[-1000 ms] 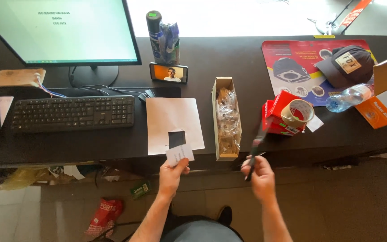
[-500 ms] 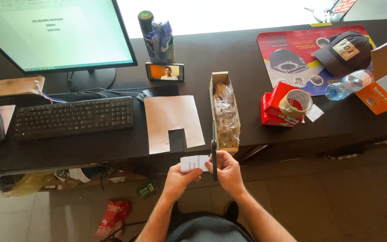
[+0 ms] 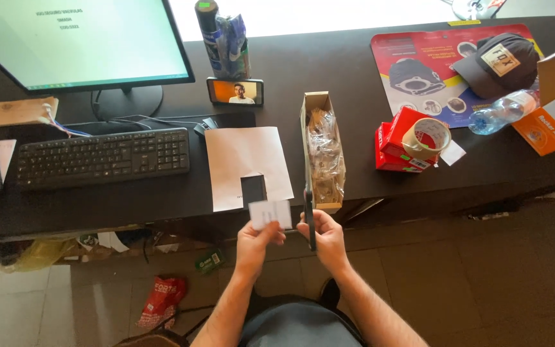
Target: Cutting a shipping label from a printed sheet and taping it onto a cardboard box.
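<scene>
Off the desk's (image 3: 130,205) front edge, the left hand (image 3: 255,239) pinches a small white paper slip (image 3: 270,213) above its fingers. Just right of the slip, the right hand (image 3: 326,239) grips upright dark scissors (image 3: 309,215), below the open cardboard box (image 3: 322,151).

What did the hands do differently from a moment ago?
The right hand, holding scissors, swung in from the right to meet the left hand, which kept its grip on the small white paper piece. Now both hands sit together below the desk edge. The cut white sheet and narrow cardboard box stayed put.
</scene>
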